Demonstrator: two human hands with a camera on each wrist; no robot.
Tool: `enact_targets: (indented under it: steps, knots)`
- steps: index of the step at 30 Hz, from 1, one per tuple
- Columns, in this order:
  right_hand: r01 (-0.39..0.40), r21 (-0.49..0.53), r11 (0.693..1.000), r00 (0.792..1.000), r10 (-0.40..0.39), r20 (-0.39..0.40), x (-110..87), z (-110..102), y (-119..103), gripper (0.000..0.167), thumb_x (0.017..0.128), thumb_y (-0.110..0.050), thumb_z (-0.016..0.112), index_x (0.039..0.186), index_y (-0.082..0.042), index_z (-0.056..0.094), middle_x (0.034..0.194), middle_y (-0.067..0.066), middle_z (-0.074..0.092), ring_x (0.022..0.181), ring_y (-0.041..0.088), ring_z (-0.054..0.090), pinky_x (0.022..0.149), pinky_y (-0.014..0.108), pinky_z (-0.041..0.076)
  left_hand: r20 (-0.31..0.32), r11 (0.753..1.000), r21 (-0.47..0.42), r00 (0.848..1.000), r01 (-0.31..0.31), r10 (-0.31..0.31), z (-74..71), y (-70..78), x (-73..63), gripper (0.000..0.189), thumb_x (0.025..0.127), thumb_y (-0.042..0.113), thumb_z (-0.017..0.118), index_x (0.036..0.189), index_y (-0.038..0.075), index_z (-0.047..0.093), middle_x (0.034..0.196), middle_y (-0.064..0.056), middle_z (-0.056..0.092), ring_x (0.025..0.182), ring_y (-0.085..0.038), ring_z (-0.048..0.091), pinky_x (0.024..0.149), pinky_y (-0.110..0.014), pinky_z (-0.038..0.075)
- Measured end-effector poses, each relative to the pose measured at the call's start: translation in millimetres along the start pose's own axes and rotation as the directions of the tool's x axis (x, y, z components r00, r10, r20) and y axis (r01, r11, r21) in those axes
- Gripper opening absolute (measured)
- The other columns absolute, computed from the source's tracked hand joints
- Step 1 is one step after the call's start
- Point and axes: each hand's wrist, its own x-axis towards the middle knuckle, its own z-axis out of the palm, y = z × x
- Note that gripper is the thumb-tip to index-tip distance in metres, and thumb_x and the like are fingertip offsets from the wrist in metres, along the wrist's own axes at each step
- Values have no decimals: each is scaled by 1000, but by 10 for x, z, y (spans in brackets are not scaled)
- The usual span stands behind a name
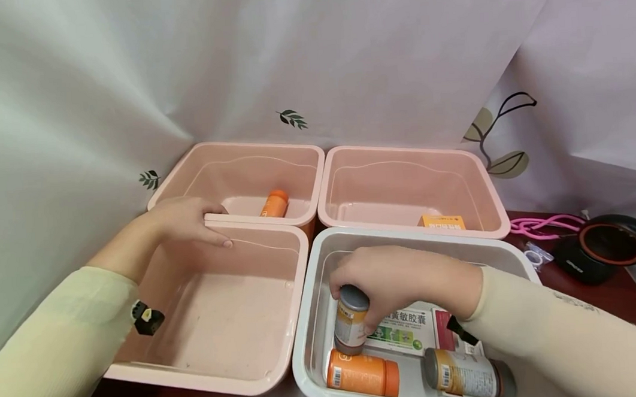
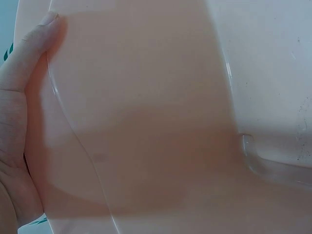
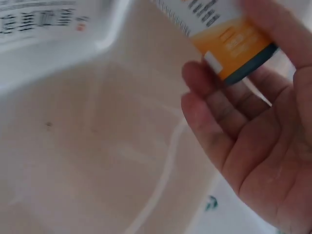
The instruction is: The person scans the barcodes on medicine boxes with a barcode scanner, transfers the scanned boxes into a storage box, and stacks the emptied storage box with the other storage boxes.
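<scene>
So the whole back of the shot is a pale sheet (image 1: 375,57) hung like a backdrop, wrinkled and creased, with little green leaf prints mid-frame and a bigger leafy stem drawn toward the right. Underneath, a dark reddish counter (image 1: 614,297) peeks out at the right edge and along the bottom left.

Four tubs sit in a two-by-two block. At upper left there's a pink tub (image 1: 261,146) with an orange bottle (image 1: 275,205) lying in it, and next to it another pink tub (image 1: 403,182) with an orange box (image 1: 442,222). Lower left is a third pink tub (image 1: 233,323), its floor glossy with a few dark specks. Lower right is a pale, whitish tub (image 1: 306,301).

The left hand (image 1: 189,220) grips the back rim of that lower-left tub, thumb down the inside wall, other fingers mostly hidden. The right hand (image 1: 387,276) is curled round a grey-capped bottle (image 1: 350,329), tipped slightly, in the left part of the whitish tub. Around it in there: a second orange bottle (image 1: 359,374) on its side, a white-and-green carton (image 1: 403,332), and another grey-ended bottle (image 1: 467,375) lying toward the lower right.

Far right on the counter there's a black gadget (image 1: 612,249) with a round top, plus a looped pink cord (image 1: 546,225). The right wrist view is pretty blurry, btw.
</scene>
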Motion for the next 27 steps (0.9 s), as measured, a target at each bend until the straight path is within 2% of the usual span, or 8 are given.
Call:
enact_targets:
  steps: [6,12,16,19,21,23,25,27]
  knots:
    - [124,107,987,987,-111,-120,-266,-294,-46,57,68,-22,103,116,-23,73,109,-16,66,95,2,60,85,27,54,0,1000,-2,1000,0,0,-3,-35,19,62,77,67,86,119,22,78,97,10,73,87,-12,65,79,-45,51]
    - [228,107,968,938,-189,-292,-769,-562,37,61,74,-19,100,127,-21,72,115,-14,69,95,3,63,81,29,57,-2,1000,1,1000,4,-4,-29,-80,-82,62,78,62,87,120,18,77,99,8,74,89,-13,66,80,-45,52]
    - [203,149,968,927,-141,-346,-1283,-625,202,65,76,-19,100,133,-22,69,116,-11,70,91,6,69,76,26,59,7,1000,-9,1000,-8,8,-17,-72,-110,64,79,63,86,122,17,77,99,7,74,88,-13,66,80,-45,52]
    - [127,232,965,917,-25,-397,-1647,-553,348,71,74,-13,100,137,-18,68,120,-5,73,90,11,71,75,24,59,8,1000,-8,1000,6,-6,-48,-78,-118,63,79,64,86,121,19,77,97,9,73,87,-12,65,78,-43,51]
    - [75,288,955,896,62,-439,-1850,-471,449,76,70,-6,101,138,-13,68,122,-1,73,88,13,72,76,23,58,4,1000,3,1000,19,-19,-81,-88,-121,62,78,64,86,121,20,77,96,9,73,87,-12,65,77,-43,51]
    - [73,398,915,869,138,-476,-2025,-364,560,81,66,9,97,139,-5,66,128,6,73,89,16,72,76,24,58,1,1000,17,1000,25,-25,-114,-106,-116,61,78,64,87,120,22,77,95,9,72,87,-13,65,77,-43,50]
    - [145,496,856,833,165,-528,-2166,-230,687,83,62,20,92,139,2,64,131,10,72,90,16,71,74,24,57,3,1000,24,1000,19,-19,-137,-118,-106,61,78,65,87,120,22,77,96,9,73,89,-13,65,78,-44,51]
    - [330,583,742,790,120,-601,-2254,-77,830,79,66,26,85,139,11,60,134,16,70,101,19,71,76,25,57,6,1000,23,1000,10,-10,-145,-121,-96,62,78,65,86,120,21,77,97,10,73,89,-13,66,79,-44,51]
